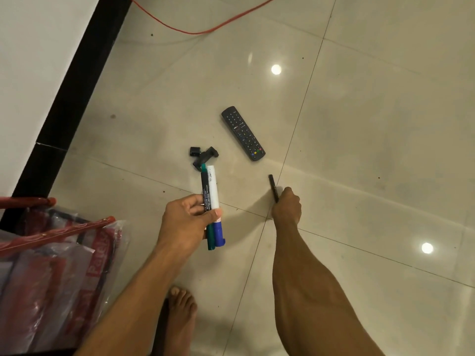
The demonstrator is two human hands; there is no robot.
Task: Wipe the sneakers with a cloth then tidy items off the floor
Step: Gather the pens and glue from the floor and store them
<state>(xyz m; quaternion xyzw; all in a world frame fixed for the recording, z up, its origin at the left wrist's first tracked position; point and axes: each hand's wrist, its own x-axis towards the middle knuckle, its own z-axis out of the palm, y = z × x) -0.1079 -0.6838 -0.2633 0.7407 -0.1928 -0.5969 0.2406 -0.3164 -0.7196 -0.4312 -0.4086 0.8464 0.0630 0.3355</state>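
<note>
Right grip [286, 205] half hides a pen [272, 185]; left grip [187, 214] holds markers [212, 186].

Left hand [190, 214] gripping markers [212, 194], right hand [288, 206] low — fingers [284, 194] curled round a pen [272, 185], both arms extended downward

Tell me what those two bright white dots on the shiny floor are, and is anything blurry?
Head view: the dots are likely ceiling lights mirrored in the glossy tiles; same view, the right hand throws a soft shadow to its left; the plastic bag at the lower left edge looks slightly smeared.
</note>
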